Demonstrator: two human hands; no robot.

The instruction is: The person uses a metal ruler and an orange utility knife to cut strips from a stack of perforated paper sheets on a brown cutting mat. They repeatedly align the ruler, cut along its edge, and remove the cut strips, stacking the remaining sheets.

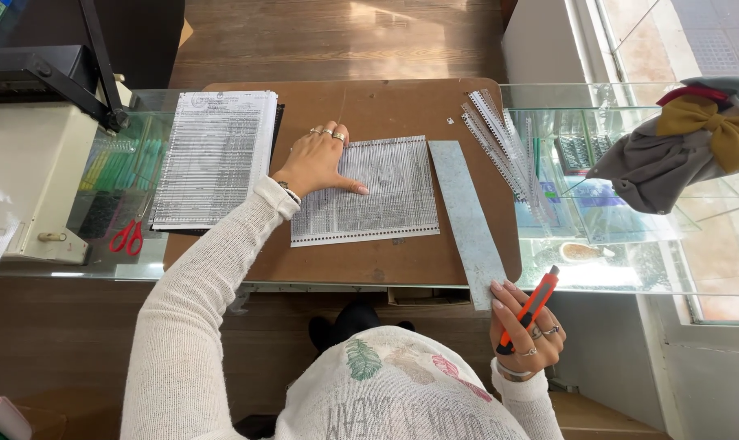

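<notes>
At the brown cutting board (385, 261) on my glass bench (630, 281), my left hand (316, 163) lies flat and open, fingers spread, pressing down the upper left corner of a printed sheet (377, 195) that sits in the middle of the board. My right hand (524, 330) is closed around an orange utility knife (532, 310), held off the board's near right corner, tip pointing up and away from me; I cannot tell whether the blade is out. A long grey ruler (467, 220) rests just right of the sheet, running to the board's front edge and slightly past it. A thick stack of printed forms (214, 155) lies on the board's left side, with red scissors (127, 238) beyond it. Trimmed paper strips (499, 143) are heaped at the board's far right corner.

The risks, as I judge them: the ruler is not held, so it could slide or tip off the front edge if nudged. With only one corner pinned, the sheet could swivel under a blade. My spread fingers lie on the sheet itself, close to any cut line.
</notes>
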